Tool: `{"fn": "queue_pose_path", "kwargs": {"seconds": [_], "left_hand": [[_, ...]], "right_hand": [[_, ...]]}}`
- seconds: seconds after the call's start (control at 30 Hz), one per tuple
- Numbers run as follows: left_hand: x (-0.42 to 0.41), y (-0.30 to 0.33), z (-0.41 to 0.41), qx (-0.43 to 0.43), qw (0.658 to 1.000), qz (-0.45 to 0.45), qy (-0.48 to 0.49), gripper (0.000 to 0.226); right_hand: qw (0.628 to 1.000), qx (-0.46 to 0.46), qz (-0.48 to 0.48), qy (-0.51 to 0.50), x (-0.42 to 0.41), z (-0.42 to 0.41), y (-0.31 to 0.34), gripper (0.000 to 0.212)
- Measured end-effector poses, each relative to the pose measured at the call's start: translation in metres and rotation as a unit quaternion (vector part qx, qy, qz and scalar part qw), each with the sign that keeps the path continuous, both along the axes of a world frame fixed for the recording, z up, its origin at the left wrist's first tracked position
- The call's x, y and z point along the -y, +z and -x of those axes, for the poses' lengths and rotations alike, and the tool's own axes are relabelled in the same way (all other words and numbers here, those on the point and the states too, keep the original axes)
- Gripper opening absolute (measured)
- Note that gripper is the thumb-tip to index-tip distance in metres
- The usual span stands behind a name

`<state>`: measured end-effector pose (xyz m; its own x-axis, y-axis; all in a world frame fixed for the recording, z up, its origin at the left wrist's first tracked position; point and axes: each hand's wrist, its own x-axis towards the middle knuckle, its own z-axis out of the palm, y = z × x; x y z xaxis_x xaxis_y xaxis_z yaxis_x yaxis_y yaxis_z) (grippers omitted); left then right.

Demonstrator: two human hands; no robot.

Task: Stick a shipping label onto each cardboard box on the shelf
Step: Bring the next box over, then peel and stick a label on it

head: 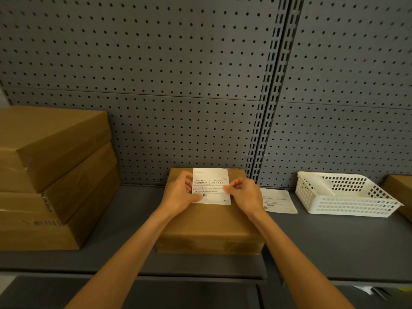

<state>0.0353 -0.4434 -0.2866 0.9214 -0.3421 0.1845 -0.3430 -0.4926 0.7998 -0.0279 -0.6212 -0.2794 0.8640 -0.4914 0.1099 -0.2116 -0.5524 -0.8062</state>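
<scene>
Three stacked boxes [51, 175] sit far left of the fingers. Left hand [179, 192] and right hand [245, 195] pinch a label [211, 186] by its side edges over the middle box [209, 228]. Right of them lie spare labels [278, 200], then a white basket [347, 197] holding a backing sheet [321, 184].

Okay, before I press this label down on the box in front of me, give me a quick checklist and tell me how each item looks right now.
1. Both hands on the label: ok; left hand and right hand pinch its side edges.
2. Label over the box top: ok, toward the far end.
3. Label square to the box: ok, edges look roughly parallel.
4. Backing peeled off: cannot tell.
5. Label flat, no wrinkles: ok, from what shows.
6. More labels ready: ok; spare labels lie beside the white basket.
</scene>
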Motion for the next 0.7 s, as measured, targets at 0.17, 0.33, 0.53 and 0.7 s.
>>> {"fn": "queue_pose_path", "kwargs": {"seconds": [0.17,0.33,0.53,0.7], "left_hand": [[0.000,-0.001,0.000,0.019,0.999,-0.035,0.018,0.046],[-0.001,0.000,0.000,0.035,0.995,-0.088,0.040,0.062],[-0.008,0.004,0.016,0.116,0.983,-0.144,0.003,0.050],[-0.014,0.007,0.028,0.167,0.952,-0.225,-0.120,0.048]], "right_hand": [[0.999,-0.011,0.031,-0.016,-0.001,-0.002,-0.001,0.016],[0.997,-0.006,0.071,-0.022,-0.001,-0.002,-0.002,0.018],[0.969,0.076,0.231,0.037,-0.013,0.018,0.000,0.018],[0.923,0.031,0.324,0.205,-0.031,0.031,-0.004,0.042]]}}
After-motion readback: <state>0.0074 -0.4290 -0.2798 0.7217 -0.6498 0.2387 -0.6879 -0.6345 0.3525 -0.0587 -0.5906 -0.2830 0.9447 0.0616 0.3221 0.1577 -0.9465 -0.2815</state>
